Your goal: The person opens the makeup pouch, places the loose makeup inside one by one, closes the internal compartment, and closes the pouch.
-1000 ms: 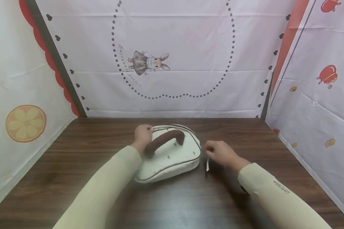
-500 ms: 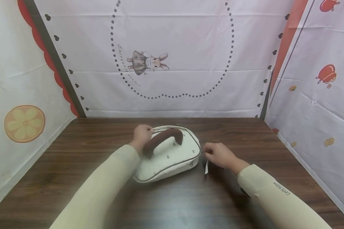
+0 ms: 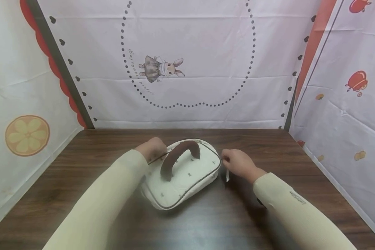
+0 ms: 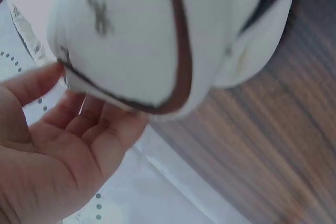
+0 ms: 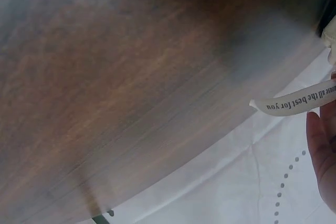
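Observation:
A white toiletry bag with dark piping, small bow prints and a brown handle lies on the table, its lid side up. My left hand is at its far-left edge. In the left wrist view, thumb and fingers pinch the bag's piped edge. At the bag's right end, my right hand pinches a white ribbon tab, whose tail hangs below the fingers. Printed words ending "all the best for you" show on this ribbon in the right wrist view. The right fingertips are mostly out of that view.
The dark wood-grain table reaches a white printed cloth at the back. Similar cloths hang at the left and right sides.
The bag has turned, its near-left corner swinging toward me and its handle standing steeper. My left hand has shifted a little left and nearer. The right hand has risen slightly, still holding the ribbon.

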{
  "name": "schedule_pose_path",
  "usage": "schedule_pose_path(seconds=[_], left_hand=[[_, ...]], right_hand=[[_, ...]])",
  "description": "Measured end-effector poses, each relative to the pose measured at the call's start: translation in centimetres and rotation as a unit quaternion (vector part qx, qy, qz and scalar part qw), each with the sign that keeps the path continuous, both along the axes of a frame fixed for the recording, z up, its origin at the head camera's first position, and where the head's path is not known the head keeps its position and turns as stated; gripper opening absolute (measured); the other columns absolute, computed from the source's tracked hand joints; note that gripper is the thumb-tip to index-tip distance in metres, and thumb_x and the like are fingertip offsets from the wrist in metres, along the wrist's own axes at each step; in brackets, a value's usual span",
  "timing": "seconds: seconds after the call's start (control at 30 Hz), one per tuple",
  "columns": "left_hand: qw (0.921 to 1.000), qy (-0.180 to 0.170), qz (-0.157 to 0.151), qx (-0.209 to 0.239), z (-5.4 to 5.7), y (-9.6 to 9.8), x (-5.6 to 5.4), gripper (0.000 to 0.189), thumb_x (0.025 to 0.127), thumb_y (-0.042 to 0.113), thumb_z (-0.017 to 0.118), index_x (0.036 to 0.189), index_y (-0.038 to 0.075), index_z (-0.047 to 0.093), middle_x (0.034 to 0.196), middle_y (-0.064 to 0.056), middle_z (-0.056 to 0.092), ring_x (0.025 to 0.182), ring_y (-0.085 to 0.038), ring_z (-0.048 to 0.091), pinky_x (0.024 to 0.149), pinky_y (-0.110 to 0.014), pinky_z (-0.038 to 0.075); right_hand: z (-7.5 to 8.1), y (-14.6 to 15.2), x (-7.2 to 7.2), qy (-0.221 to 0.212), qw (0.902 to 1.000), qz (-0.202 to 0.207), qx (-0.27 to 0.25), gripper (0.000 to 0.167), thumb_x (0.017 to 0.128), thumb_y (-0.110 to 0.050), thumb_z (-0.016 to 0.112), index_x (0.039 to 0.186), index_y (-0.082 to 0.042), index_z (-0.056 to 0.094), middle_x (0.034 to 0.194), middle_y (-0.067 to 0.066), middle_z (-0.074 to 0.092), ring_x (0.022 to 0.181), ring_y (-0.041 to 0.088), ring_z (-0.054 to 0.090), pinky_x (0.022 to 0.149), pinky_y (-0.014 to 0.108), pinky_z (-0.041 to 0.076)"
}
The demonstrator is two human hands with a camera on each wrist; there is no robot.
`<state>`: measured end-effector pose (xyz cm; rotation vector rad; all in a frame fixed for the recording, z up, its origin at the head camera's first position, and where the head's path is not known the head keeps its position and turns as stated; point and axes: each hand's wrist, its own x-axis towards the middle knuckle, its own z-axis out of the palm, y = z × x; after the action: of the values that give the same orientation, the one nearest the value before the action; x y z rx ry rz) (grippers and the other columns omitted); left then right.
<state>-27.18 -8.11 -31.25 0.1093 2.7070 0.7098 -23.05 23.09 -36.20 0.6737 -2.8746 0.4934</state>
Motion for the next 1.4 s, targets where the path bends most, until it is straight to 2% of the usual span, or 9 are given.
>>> schedule_pose_path(seconds=[0.17, 0.3, 0.43, 0.6, 0.73, 0.87, 1.0, 1.23, 1.4], left_hand=[[0.9957, -0.004, 0.001, 0.092, -0.2, 0.4, -0.2, 0.046, 0.088, 0.017, 0.057, 0.128, -0.005, 0.055, 0.137, -0.02, 0.051, 0.124, -0.036, 0.049, 0.104, -0.046, 0.042], [0.9925, 0.014, -0.013, 0.121, -0.7, 1.1, -0.7, 0.041, 0.088, 0.021, 0.063, 0.121, -0.003, 0.061, 0.114, -0.016, 0.064, 0.097, -0.027, 0.063, 0.086, -0.036, 0.053], [0.9904, 0.002, 0.001, 0.138, -1.3, 1.6, -1.1, 0.025, 0.089, 0.023, 0.065, 0.1, 0.0, 0.068, 0.084, -0.008, 0.063, 0.066, -0.016, 0.059, 0.059, -0.027, 0.053], [0.9919, 0.01, 0.013, 0.126, -1.7, 1.6, -1.0, 0.021, 0.094, 0.021, 0.061, 0.085, 0.002, 0.067, 0.076, -0.005, 0.06, 0.072, -0.018, 0.057, 0.064, -0.026, 0.051], [0.9911, 0.05, 0.041, 0.116, -1.7, 1.6, -0.5, 0.026, 0.094, 0.022, 0.058, 0.079, 0.003, 0.067, 0.072, -0.005, 0.059, 0.071, -0.018, 0.054, 0.063, -0.027, 0.048], [0.9821, 0.103, 0.09, 0.129, -2.7, 1.6, -0.4, 0.029, 0.095, 0.022, 0.056, 0.096, -0.004, 0.07, 0.091, -0.013, 0.068, 0.085, -0.025, 0.06, 0.075, -0.033, 0.051], [0.9679, 0.119, 0.145, 0.167, -3.8, 1.7, -0.7, 0.032, 0.095, 0.02, 0.056, 0.112, -0.005, 0.066, 0.114, -0.018, 0.066, 0.107, -0.031, 0.059, 0.094, -0.041, 0.048], [0.9504, 0.139, 0.192, 0.202, -4.6, 2.1, -0.6, 0.029, 0.097, 0.017, 0.051, 0.111, -0.004, 0.066, 0.112, -0.018, 0.066, 0.106, -0.03, 0.058, 0.096, -0.043, 0.047], [0.9455, 0.156, 0.208, 0.196, -4.4, 2.0, -0.4, 0.029, 0.097, 0.016, 0.051, 0.111, -0.005, 0.066, 0.113, -0.019, 0.066, 0.108, -0.031, 0.058, 0.097, -0.042, 0.046]], right_hand=[[-0.2, -0.1, -0.7, 0.021, 0.9996, 0.009, 0.013, 0.017, 0.085, -0.003, 0.061, 0.074, -0.015, 0.054, 0.064, -0.004, 0.048, 0.06, 0.014, 0.042, 0.056, 0.03, 0.038], [-0.1, -0.1, -1.1, 0.032, 0.9992, 0.012, 0.019, 0.016, 0.086, -0.002, 0.06, 0.076, -0.014, 0.055, 0.064, -0.004, 0.048, 0.062, 0.015, 0.042, 0.057, 0.031, 0.038], [0.0, -0.2, -1.4, 0.03, 0.9994, 0.004, 0.019, 0.014, 0.086, -0.002, 0.06, 0.078, -0.013, 0.058, 0.066, -0.003, 0.051, 0.062, 0.015, 0.044, 0.058, 0.033, 0.04], [-0.2, -0.1, -1.8, 0.031, 0.9995, -0.002, 0.012, 0.011, 0.087, -0.003, 0.06, 0.081, -0.012, 0.06, 0.068, -0.002, 0.053, 0.063, 0.016, 0.045, 0.059, 0.034, 0.043], [-0.4, 0.0, -2.1, 0.039, 0.9992, -0.008, 0.007, 0.01, 0.086, -0.003, 0.06, 0.082, -0.011, 0.06, 0.069, -0.001, 0.055, 0.063, 0.016, 0.047, 0.059, 0.036, 0.045], [-0.5, -0.1, -2.1, 0.04, 0.9991, -0.01, -0.003, 0.008, 0.086, -0.003, 0.06, 0.083, -0.01, 0.06, 0.069, 0.0, 0.057, 0.062, 0.017, 0.048, 0.059, 0.036, 0.045], [-0.5, -0.3, -2.1, 0.038, 0.9991, -0.012, -0.012, 0.005, 0.086, -0.004, 0.06, 0.085, -0.009, 0.062, 0.072, 0.001, 0.059, 0.063, 0.017, 0.05, 0.06, 0.037, 0.047], [-0.5, -0.5, -1.7, 0.03, 0.9993, -0.013, -0.019, 0.003, 0.084, -0.005, 0.06, 0.085, -0.008, 0.061, 0.071, 0.001, 0.058, 0.063, 0.017, 0.05, 0.06, 0.037, 0.046], [-0.4, -0.8, -1.1, 0.009, 0.9997, -0.008, -0.019, 0.003, 0.085, -0.005, 0.059, 0.085, -0.008, 0.06, 0.071, -0.001, 0.056, 0.063, 0.016, 0.048, 0.058, 0.033, 0.044]])
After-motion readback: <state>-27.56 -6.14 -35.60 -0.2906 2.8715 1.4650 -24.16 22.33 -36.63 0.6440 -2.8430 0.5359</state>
